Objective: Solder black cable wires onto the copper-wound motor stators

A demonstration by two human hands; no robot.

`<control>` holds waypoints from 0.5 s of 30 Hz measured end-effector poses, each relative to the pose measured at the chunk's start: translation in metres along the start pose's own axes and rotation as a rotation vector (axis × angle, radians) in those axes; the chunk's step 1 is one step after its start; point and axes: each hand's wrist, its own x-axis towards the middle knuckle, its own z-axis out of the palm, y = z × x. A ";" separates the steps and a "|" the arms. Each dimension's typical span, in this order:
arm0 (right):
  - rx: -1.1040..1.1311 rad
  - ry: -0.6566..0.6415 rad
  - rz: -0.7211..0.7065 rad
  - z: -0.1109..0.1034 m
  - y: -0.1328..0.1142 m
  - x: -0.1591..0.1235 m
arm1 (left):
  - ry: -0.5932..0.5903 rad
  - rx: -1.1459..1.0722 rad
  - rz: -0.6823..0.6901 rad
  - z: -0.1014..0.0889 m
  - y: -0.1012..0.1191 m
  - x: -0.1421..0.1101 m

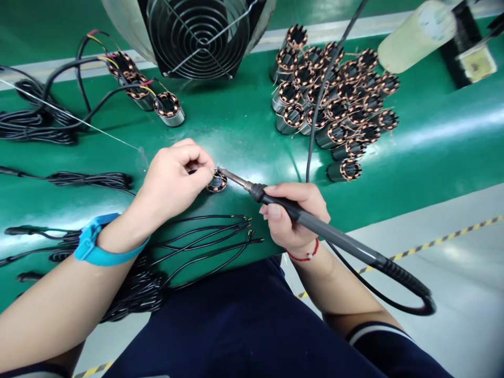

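My left hand (177, 176) pinches a thin black lead wire (192, 171) just above a copper-wound motor stator (217, 182), which stands on the green belt and is partly hidden by my fingers. My right hand (291, 215) grips a soldering iron (315, 226), whose tip (223, 174) reaches the stator's rim beside my left fingertips. A thin solder wire (71, 115) runs from the upper left towards my left hand. Its end is hard to make out.
Several upright stators (334, 100) stand in a cluster to the right, and several with coloured leads (167, 108) stand at the upper left. Coiled black cables (35, 113) lie along the left. A fan guard (199, 39) stands at the back, and the iron's cord (318, 107) rises behind my right hand.
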 end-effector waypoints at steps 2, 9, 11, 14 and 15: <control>0.009 0.002 0.009 0.000 0.000 -0.001 | -0.001 0.001 -0.005 0.000 0.000 0.000; 0.009 0.056 0.014 0.004 0.002 0.003 | 0.005 -0.019 0.034 0.001 0.000 0.001; -0.002 -0.048 0.012 0.003 0.001 0.010 | 0.004 -0.019 0.038 0.001 -0.001 0.001; -0.017 -0.241 0.091 0.001 -0.005 0.024 | 0.002 -0.018 0.038 0.001 -0.001 0.001; -0.022 -0.295 0.124 0.001 -0.007 0.030 | 0.000 -0.016 0.039 0.001 -0.002 0.001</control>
